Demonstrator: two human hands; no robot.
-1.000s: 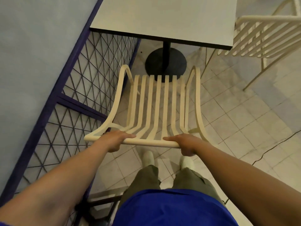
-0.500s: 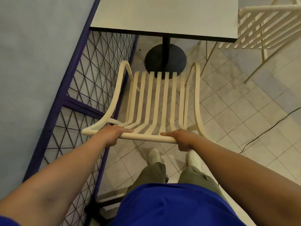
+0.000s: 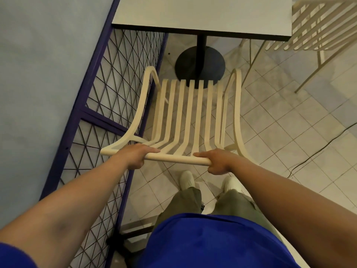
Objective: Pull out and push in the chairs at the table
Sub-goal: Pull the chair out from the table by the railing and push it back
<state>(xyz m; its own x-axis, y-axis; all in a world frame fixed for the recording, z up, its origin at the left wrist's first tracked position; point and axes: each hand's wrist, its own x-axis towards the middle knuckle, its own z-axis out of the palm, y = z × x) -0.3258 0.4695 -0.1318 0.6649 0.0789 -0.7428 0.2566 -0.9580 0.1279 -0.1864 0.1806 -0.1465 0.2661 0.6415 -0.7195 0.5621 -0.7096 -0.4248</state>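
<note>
While both hands, left [image 3: 133, 156] and right [image 3: 217, 161], are closing their grip on the chair [image 3: 190, 117] top rail, its seat is sitting clear of the surface [image 3: 202, 14] edge, beside the fence [image 3: 108, 105].

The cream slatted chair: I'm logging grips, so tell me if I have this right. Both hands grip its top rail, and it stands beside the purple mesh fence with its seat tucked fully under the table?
Not quite. The head view shows the cream slatted chair pulled out, its seat clear of the table edge. The left hand and right hand do grip its top rail, beside the purple mesh fence.
</note>
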